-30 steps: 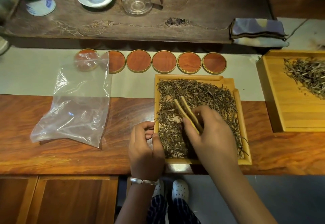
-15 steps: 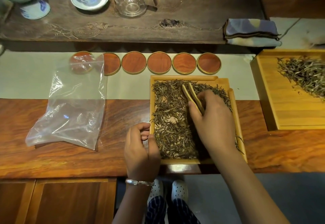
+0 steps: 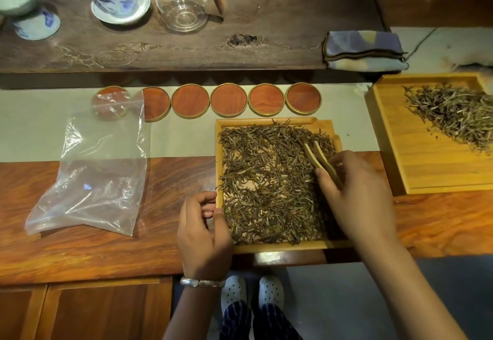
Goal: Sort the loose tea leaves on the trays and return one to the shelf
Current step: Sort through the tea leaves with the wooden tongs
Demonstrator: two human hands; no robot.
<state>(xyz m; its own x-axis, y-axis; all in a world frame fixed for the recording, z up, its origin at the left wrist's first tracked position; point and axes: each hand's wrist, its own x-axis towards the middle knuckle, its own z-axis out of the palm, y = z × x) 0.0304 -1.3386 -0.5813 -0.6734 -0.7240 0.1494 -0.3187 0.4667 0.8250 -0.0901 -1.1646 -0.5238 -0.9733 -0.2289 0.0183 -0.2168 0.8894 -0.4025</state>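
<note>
Rightward, right hand [image 3: 357, 192] pinches tweezers [image 3: 320, 160] near the tray [image 3: 266, 247] edge.

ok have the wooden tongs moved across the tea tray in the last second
Yes. The right hand has carried the wooden tongs from the tea tray's middle toward its far right corner, nearer the last coaster.

tray [image 3: 269, 246]: pale wood, smooth, matt
tongs [image 3: 320, 160]: light wood or bamboo
table [image 3: 106, 249]: reddish wood, glossy, strong grain
bag [image 3: 98, 179]: clear plastic, crinkled, shiny
pitcher [image 3: 181, 3]: clear glass
</note>
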